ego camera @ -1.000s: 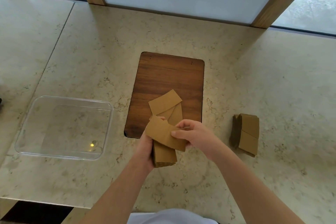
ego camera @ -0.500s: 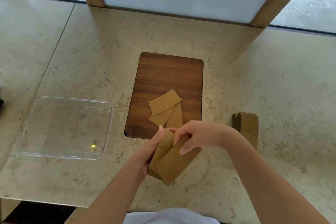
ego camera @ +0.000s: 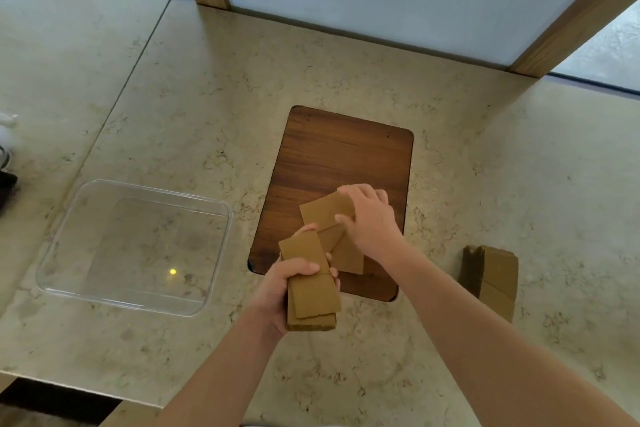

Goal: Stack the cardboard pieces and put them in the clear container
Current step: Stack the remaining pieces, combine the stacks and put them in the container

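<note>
1. The right hand (ego camera: 372, 222), a moment ago squaring the bundle, now pinches the top loose brown cardboard rectangle (ego camera: 325, 210) on the dark wooden board (ego camera: 346, 156);
2. The left hand (ego camera: 294, 282) grips the stacked brown cardboard pieces (ego camera: 310, 288) above the table (ego camera: 381, 374); the clear plastic container (ego camera: 52, 282) holds none yet, so collecting continues.

I see brown cardboard stack (ego camera: 310, 282) held lengthwise above counter edge | loose cardboard pieces (ego camera: 341, 239) overlapping on the wooden board | second stack (ego camera: 491, 276) far right | clear container (ego camera: 135, 246) left, upright, nothing inside

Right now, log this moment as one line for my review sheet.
left hand: grips cardboard stack | right hand: pinching top loose piece on wooden board | clear container: empty | second pile: on counter, untouched
</note>
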A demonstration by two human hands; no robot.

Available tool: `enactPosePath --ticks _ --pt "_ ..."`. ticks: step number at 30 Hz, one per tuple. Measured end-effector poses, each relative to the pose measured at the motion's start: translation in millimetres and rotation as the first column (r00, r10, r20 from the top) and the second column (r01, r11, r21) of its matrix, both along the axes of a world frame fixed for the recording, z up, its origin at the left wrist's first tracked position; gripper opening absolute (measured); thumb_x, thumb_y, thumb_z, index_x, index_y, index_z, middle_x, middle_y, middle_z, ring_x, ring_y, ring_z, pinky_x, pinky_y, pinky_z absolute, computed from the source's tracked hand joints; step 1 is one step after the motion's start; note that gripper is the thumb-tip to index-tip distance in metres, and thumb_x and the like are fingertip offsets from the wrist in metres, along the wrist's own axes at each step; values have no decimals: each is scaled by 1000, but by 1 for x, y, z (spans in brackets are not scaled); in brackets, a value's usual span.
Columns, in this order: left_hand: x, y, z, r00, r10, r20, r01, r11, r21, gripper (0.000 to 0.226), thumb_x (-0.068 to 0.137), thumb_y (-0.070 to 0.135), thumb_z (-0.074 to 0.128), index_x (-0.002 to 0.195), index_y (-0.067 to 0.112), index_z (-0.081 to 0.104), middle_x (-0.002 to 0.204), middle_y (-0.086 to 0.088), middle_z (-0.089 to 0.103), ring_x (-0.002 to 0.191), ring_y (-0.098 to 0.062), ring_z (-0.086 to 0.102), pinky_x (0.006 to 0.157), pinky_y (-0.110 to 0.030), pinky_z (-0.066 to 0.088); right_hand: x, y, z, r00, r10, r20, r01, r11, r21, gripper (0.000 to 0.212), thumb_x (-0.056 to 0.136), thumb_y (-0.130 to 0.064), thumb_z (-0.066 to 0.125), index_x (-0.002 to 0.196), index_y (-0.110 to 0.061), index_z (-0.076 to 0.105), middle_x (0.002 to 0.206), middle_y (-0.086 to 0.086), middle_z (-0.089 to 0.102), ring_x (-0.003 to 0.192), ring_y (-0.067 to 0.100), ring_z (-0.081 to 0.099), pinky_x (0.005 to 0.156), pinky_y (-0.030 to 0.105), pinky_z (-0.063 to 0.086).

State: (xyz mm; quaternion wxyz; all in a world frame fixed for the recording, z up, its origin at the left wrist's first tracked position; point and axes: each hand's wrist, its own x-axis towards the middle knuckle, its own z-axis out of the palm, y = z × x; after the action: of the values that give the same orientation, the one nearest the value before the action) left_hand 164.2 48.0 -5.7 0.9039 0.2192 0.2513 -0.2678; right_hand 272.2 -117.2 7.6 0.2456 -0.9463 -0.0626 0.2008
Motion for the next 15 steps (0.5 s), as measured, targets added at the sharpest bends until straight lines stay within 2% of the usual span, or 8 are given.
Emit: enactPosePath --ticks 2,4,7,10,12,13,15 --pt "0 7 -5 999 10 36 -11 1000 19 72 69 -9 72 132 24 64 103 -20 69 87 -32 67 82 -52 57 14 3 -9 989 146 -8 -146 980 -138 64 95 -29 69 152 -32 40 156 -4 39 143 27 25 113 57 27" --pt "-1 14 -13 999 34 17 -35 996 83 73 64 -9 75 128 24 66 104 -20 70 88 -33 69 80 -52 57 27 11 -17 959 283 -29 -282 932 -227 71 92 -35 73 153 -33 37 155 -2 40 141 28 27 112 55 27" --pt "-5 19 -20 991 111 -70 -99 984 150 72 58 -5 83 123 23 69 97 -19 72 81 -32 70 74 -50 59 39 17 -22 935 352 27 -328 894 -307 67 86 -46 77 144 -30 47 137 3 50 128 29 36 105 51 31" --pt "-8 20 -22 972 176 -154 -161 981 103 65 57 4 91 116 22 71 94 -19 70 76 -31 67 69 -46 58 42 16 -17 936 345 65 -303 887 -348 50 86 -50 74 130 -30 59 124 2 52 118 26 39 99 48 32" --pt "-10 19 -21 966 177 -189 -164 983 79 61 58 6 93 114 21 73 95 -18 68 75 -31 66 68 -45 58 40 10 -9 961 275 41 -256 933 -253 31 93 -47 67 117 -28 63 111 -2 54 110 24 44 94 47 35" --pt "-11 18 -19 965 170 -200 -157 984 83 59 59 6 92 113 21 74 95 -18 68 75 -31 66 68 -44 58 38 6 -3 979 205 -5 -204 969 -140 22 96 -46 63 104 -25 63 100 -4 55 101 21 49 89 45 38" --pt "-10 15 -17 964 157 -216 -138 985 100 51 66 5 87 113 20 75 95 -19 68 75 -31 67 68 -44 59 29 1 11 995 0 -103 11 995 103 33 98 -43 59 77 -18 56 74 -4 55 72 16 54 70 37 41"
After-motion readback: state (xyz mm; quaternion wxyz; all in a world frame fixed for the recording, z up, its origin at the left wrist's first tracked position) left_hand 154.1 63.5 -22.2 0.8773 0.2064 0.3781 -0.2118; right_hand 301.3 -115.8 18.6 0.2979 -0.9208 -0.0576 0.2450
